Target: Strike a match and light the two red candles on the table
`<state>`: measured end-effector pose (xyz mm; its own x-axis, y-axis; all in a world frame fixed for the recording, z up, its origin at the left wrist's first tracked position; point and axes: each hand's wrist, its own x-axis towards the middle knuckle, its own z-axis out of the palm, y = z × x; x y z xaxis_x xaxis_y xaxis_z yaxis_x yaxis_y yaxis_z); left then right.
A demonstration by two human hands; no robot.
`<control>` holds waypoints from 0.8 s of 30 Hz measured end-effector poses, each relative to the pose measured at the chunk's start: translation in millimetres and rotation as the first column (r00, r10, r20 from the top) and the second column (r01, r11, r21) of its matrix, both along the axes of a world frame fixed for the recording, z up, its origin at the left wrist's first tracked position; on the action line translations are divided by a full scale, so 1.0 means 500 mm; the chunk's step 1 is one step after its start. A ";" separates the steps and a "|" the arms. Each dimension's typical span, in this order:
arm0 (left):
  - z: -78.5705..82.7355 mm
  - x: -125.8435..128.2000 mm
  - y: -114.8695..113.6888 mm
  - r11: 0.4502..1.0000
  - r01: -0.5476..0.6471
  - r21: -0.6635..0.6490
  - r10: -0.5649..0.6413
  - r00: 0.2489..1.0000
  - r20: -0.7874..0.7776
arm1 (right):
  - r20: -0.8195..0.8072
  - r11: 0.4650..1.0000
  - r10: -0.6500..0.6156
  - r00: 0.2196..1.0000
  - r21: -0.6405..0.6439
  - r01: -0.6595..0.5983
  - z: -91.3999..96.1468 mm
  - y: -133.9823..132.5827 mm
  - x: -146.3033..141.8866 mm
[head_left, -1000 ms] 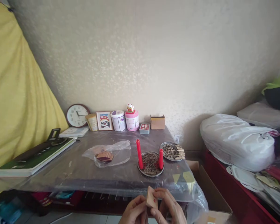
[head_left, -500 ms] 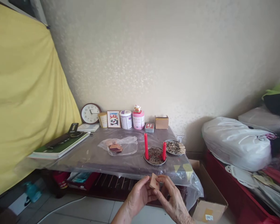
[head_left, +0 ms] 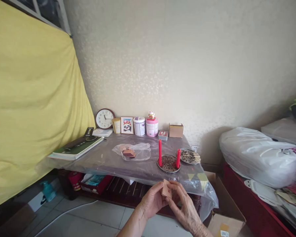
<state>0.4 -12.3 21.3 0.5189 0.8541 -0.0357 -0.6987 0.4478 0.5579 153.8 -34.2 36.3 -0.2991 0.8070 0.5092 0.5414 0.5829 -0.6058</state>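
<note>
Between my two hands, just in front of the table edge, is a small tan matchbox point(head_left: 166, 190) with a red mark on its face. My left hand point(head_left: 153, 198) pinches it from the left side. From the right, the thumb and fingers of my right hand point(head_left: 184, 205) close on it. Beyond them stands a round metal plate point(head_left: 169, 170) filled with dark bits, bearing a tall red candle point(head_left: 160, 153) and a shorter red candle point(head_left: 178, 159), both unlit. A second plate beside it carries many matchsticks point(head_left: 191, 155). Stacked brown boxes point(head_left: 129, 153) lie on a clear plastic bag point(head_left: 143, 152).
Along the wall are a clock point(head_left: 105, 118), a panda picture point(head_left: 127, 125), tins point(head_left: 139, 126) and a small cardboard box point(head_left: 176, 130). A green book point(head_left: 76, 147) lies at left. An open carton point(head_left: 227, 223) and white bags point(head_left: 259, 158) occupy the right side.
The view has swung slightly left, so the table scene sits further right. Both hands still hold the matchbox, which is turned a little and slightly higher in view.
</note>
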 end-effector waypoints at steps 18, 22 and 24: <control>0.016 0.007 -0.005 0.995 -0.050 0.085 0.047 0.998 0.037 | -0.230 0.985 0.038 0.972 -0.157 -0.075 0.009 0.001 -0.007; 0.013 0.010 -0.004 0.994 -0.061 0.088 0.056 0.997 0.049 | -0.262 0.981 0.031 0.965 -0.177 -0.080 0.003 0.005 -0.004; 0.013 0.011 -0.004 0.994 -0.058 0.092 0.053 0.997 0.053 | -0.285 0.976 0.044 0.958 -0.192 -0.102 0.000 0.008 -0.003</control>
